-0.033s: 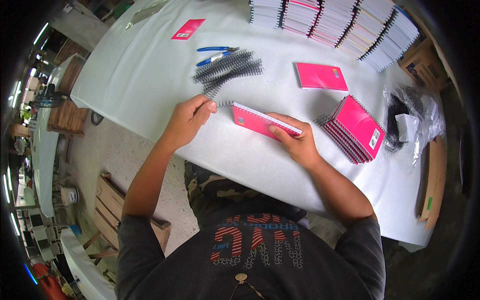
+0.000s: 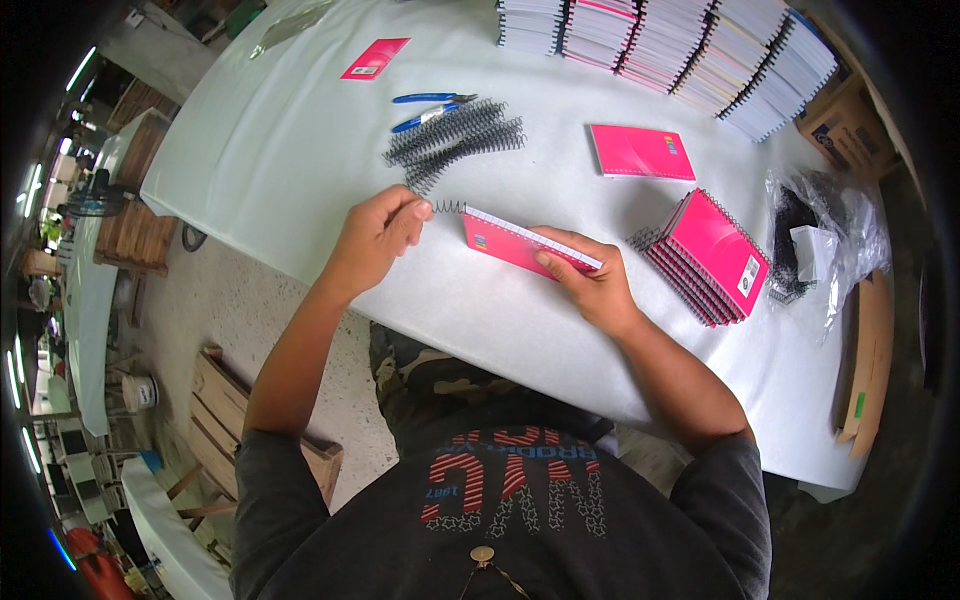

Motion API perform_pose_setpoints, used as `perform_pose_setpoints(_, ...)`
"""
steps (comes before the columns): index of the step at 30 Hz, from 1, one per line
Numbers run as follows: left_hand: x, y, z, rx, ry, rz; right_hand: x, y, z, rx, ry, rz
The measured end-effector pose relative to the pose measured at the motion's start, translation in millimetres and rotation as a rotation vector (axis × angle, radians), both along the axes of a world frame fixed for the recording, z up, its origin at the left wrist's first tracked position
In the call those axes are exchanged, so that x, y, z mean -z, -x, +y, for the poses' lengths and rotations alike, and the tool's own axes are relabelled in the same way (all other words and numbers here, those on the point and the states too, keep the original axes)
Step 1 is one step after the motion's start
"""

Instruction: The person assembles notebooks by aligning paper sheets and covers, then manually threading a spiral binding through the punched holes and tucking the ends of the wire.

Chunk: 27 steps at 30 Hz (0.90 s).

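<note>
My right hand (image 2: 594,282) grips a pink-covered notebook (image 2: 505,243) by its right end, tilted with its holed edge up. A black spiral binding coil (image 2: 449,208) stretches from that edge's left end to my left hand (image 2: 375,238), whose fingertips are pinched on it. How far the coil runs into the holes cannot be made out. Beyond my left hand lies a pile of loose black coils (image 2: 465,135), next to blue-handled pliers (image 2: 425,98) and a second blue tool (image 2: 425,117). To the right of my right hand stands a stack of pink spiral notebooks (image 2: 715,255).
An uncoiled pink notebook (image 2: 643,153) lies behind the stack, and a pink cover (image 2: 376,59) lies far left on the white-covered table (image 2: 280,150). Tall rows of bound notebooks (image 2: 668,45) line the back right. A clear plastic bag (image 2: 840,240) sits at the right edge.
</note>
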State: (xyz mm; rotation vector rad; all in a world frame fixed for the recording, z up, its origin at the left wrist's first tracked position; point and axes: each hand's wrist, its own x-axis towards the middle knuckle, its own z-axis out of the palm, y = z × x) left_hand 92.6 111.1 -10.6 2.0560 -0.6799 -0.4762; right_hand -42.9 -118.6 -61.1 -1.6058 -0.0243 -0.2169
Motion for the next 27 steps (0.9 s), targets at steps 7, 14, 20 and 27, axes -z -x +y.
perform_pose_setpoints(7,-9,3,-8,0.122,0.088,-0.576,-7,2,4,-0.103,0.074,-0.056)
perform_pose_setpoints(14,-40,10,-9,0.371,-0.319,-0.718,3,6,5,-0.131,0.219,-0.133)
perform_pose_setpoints(20,-52,22,-15,0.555,-0.632,-0.696,-5,12,6,-0.162,0.379,-0.241)
perform_pose_setpoints(27,40,68,2,0.043,-0.197,-1.115,-18,28,23,-0.046,0.305,-0.286)
